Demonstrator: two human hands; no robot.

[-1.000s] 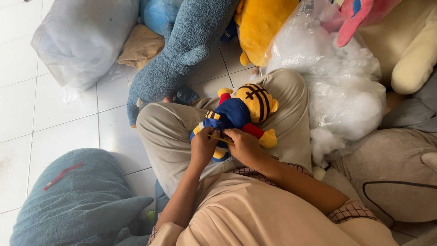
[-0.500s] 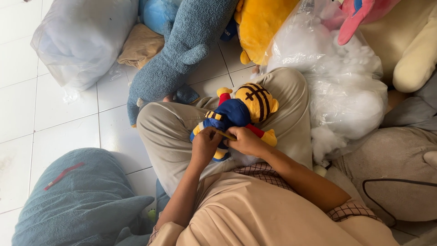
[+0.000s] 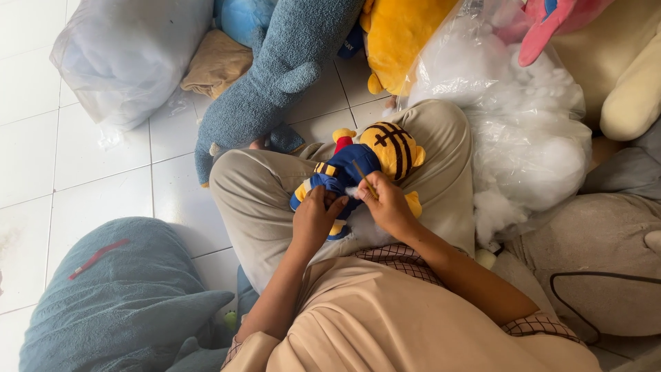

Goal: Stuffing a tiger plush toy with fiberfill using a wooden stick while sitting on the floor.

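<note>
The left hand (image 3: 315, 215) grips the tiger toy (image 3: 358, 172) on the lap while the right hand (image 3: 387, 203) pinches a thin stick (image 3: 363, 178), apparently mid-stuffing; next, poking the white fluff (image 3: 352, 192) inward calls for a steady hold.

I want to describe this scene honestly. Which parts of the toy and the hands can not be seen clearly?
Head view only:
- The tiger toy: its lower body is covered by the left hand and right hand.
- The opening with white stuffing: hidden between the fingers.
- The thin stick: its lower end disappears in the right hand.
</note>
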